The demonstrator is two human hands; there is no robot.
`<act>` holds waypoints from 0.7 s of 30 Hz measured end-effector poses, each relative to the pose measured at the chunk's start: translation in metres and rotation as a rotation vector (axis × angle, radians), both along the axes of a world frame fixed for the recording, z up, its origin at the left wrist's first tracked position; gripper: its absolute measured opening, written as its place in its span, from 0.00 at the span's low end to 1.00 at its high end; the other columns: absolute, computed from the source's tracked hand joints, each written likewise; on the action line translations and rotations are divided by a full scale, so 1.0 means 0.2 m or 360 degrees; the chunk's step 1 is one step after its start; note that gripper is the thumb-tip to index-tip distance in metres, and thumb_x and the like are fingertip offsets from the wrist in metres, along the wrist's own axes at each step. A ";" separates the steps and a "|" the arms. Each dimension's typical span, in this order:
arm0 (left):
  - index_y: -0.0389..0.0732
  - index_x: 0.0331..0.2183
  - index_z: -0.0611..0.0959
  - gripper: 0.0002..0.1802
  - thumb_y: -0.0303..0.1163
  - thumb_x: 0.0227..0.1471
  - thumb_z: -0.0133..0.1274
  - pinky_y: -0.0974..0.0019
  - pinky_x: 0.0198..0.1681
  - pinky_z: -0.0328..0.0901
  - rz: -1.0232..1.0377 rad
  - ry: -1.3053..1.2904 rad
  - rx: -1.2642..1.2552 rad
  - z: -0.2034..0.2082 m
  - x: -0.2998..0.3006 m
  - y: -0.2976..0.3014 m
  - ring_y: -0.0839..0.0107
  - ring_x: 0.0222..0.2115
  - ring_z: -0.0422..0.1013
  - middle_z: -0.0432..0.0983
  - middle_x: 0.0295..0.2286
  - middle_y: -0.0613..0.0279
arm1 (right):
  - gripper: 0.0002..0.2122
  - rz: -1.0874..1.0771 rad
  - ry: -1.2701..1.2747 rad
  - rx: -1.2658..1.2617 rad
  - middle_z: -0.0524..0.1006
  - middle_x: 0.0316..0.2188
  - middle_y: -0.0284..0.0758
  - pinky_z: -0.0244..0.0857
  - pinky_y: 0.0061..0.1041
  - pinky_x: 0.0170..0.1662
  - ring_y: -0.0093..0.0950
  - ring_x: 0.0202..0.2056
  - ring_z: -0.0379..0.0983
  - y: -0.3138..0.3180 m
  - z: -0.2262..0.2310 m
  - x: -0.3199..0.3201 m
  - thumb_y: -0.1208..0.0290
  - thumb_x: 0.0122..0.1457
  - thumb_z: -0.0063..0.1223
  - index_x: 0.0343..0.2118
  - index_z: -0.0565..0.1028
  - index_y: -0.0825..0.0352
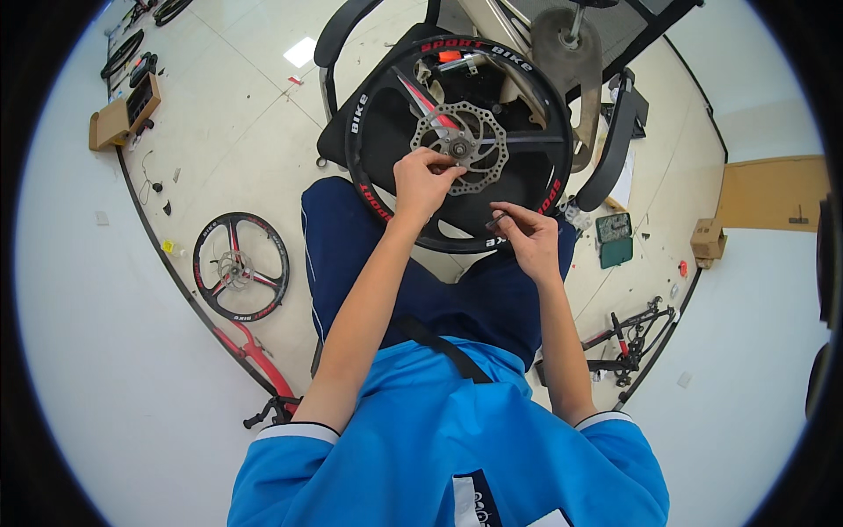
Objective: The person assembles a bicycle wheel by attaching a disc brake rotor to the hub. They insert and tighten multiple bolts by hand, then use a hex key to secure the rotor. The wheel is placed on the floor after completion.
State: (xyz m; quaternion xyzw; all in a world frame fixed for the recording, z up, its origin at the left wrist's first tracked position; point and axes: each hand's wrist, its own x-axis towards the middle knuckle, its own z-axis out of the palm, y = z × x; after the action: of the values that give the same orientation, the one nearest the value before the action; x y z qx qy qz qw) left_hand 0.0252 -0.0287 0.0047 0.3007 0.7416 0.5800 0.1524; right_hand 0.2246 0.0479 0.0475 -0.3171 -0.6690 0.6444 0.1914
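A black bicycle wheel (355, 151) with broad spokes lies across my lap and the chair in front of me. At its centre sits a silver disc brake rotor (493, 158) with a wavy, perforated rim, around the hub (459, 148). My left hand (423, 184) is at the rotor just left of and below the hub, thumb and fingers pinched together. Whatever lies between those fingertips is too small to make out. Over the wheel's near right rim, my right hand (530, 239) pinches a small dark piece (497, 220), its kind unclear.
A black office chair (338, 132) stands ahead, with parts heaped beyond the wheel. On the left floor are a second three-spoke wheel (283, 272), a red bike frame (263, 358) and an open cardboard box (110, 125). To the right lie a green case (616, 253) and a black frame (622, 347).
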 end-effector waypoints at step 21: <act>0.38 0.34 0.90 0.11 0.28 0.44 0.69 0.71 0.25 0.65 0.0076 0.0174 0.0134 -0.10 0.06 0.01 0.73 0.20 0.71 0.79 0.24 0.61 | 0.10 -0.0255 0.0156 0.0484 0.81 0.30 0.34 0.71 0.18 0.36 0.19 0.30 0.78 0.02 0.05 -0.30 0.71 0.66 0.56 0.40 0.81 0.75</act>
State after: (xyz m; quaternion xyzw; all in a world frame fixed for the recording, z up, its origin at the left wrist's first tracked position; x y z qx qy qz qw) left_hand 0.0366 -0.0277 -0.0143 0.3202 0.7307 0.5969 0.0849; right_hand 0.1638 0.0528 0.0584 -0.3050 -0.7212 0.5331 0.3205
